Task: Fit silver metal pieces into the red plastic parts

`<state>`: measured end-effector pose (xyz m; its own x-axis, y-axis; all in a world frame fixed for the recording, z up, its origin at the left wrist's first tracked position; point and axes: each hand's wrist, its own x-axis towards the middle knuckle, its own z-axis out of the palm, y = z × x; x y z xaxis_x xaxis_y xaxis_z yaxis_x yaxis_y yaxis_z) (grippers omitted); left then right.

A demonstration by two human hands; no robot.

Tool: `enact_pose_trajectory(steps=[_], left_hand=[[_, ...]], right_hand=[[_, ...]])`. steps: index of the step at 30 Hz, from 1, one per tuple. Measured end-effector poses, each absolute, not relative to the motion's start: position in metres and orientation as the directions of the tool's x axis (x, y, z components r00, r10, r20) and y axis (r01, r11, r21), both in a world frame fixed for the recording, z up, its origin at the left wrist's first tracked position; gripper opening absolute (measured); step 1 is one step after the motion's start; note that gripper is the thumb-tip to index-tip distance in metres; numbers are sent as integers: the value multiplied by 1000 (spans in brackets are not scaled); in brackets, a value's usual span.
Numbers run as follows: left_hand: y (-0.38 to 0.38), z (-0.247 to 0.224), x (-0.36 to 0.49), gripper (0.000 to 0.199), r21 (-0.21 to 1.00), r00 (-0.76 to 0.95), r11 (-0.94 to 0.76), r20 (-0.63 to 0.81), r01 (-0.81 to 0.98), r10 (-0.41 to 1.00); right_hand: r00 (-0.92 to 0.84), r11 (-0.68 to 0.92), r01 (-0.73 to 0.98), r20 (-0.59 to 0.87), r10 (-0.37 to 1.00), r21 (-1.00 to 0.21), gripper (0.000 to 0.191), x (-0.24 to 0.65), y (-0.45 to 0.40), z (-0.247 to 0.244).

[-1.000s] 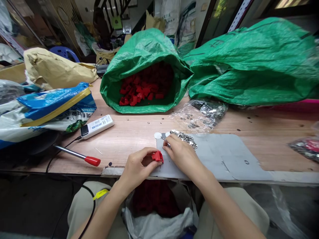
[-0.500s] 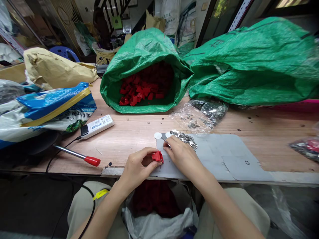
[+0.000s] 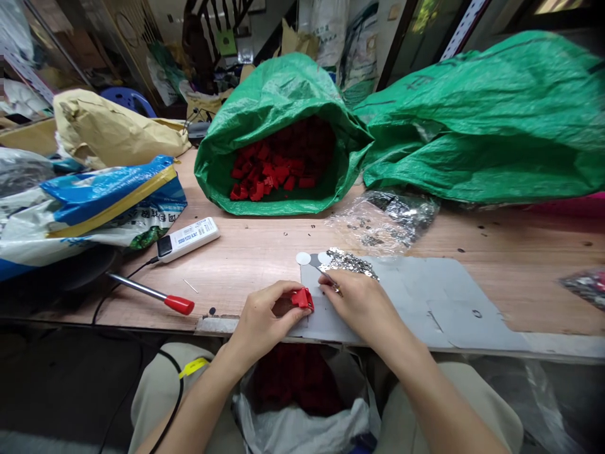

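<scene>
Between the thumb and fingers of my left hand (image 3: 267, 315) is a small red plastic part (image 3: 302, 299), its hollow end facing right. My right hand (image 3: 362, 302) is just to the right of it, pinching a thin metal tool (image 3: 332, 282) whose exact kind I cannot make out. The two hands are apart, above the left end of a grey mat (image 3: 406, 296). Behind my right hand lies a heap of small shiny metal pieces (image 3: 352, 263), partly covered by the hand. Two white discs (image 3: 303, 258) sit at the mat's back left corner.
A green sack (image 3: 283, 82) full of red parts (image 3: 269, 173) opens toward me. Another green sack (image 3: 496, 126) lies at right, behind a clear bag of metal pieces (image 3: 397, 217). At left are a red-tipped lever (image 3: 179, 304) and a white device (image 3: 189, 239). A lined bag (image 3: 302, 425) is below the table edge.
My right hand has drawn back from the metal heap toward me and slightly right, with the thin tool in its fingers. My left hand still holds the red part. The view has shifted slightly.
</scene>
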<state>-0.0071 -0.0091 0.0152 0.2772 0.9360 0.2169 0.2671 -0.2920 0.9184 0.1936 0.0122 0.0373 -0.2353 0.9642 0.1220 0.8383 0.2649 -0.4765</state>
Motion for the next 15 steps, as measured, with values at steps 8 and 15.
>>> enact_pose_trajectory(steps=[8, 15], left_hand=[[-11, 18, -5, 30, 993, 100, -114, 115, -13, 988], [-15, 20, -1, 28, 969, 68, -247, 245, 22, 967]], right_hand=[[-12, -21, 332, -27, 1000, -943, 19, 186, 17, 40], [-10, -293, -65, -293, 956, -954, 41, 169, 11, 42]])
